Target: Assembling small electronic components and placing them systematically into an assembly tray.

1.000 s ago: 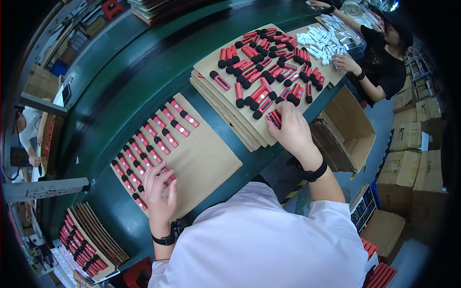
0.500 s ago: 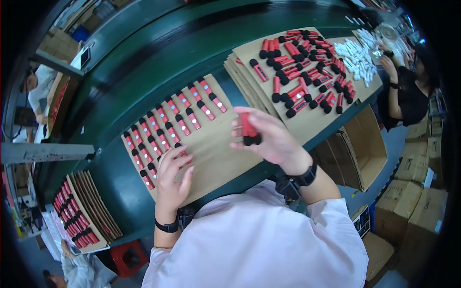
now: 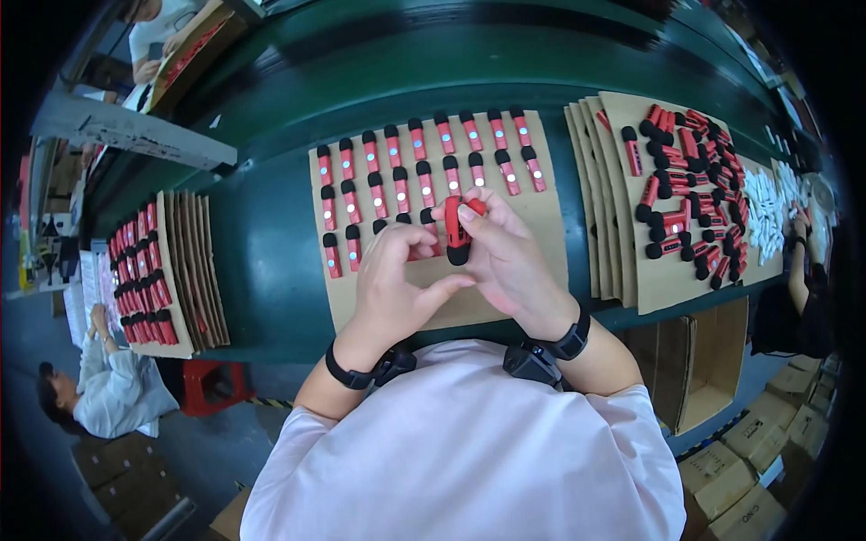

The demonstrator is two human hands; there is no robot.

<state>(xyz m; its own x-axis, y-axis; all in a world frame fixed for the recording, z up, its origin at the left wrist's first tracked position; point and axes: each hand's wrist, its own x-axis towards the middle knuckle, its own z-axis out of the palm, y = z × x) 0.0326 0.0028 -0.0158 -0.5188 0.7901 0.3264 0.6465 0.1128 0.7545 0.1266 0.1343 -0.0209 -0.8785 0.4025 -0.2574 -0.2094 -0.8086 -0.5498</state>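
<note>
Over the middle of a brown cardboard sheet [image 3: 532,234], my right hand [image 3: 516,261] is closed on a small red microphone [image 3: 457,224], its black ball head pointing toward me. A second red end shows by the thumb, perhaps another microphone. Just left of it, my left hand [image 3: 395,284] has bent fingers and a thumb stretched apart, with nothing visible in it. Its fingertips are near the lower row of microphones, some hidden behind both hands. Rows of similar red microphones [image 3: 418,142] lie on the sheet, black heads away from me.
To the right, a cardboard stack [image 3: 622,261] bears a jumbled pile of red microphones [image 3: 695,194]. White pieces [image 3: 767,212] lie beyond, near another person's arm [image 3: 798,261]. Upright cardboard sheets [image 3: 200,270] with microphones stand left on the green table [image 3: 271,198]. Other people sit at left.
My view has turned, so the sheet now lies straight before me. My right hand has brought the microphone left, close to my left hand, which has curled its fingers more.
</note>
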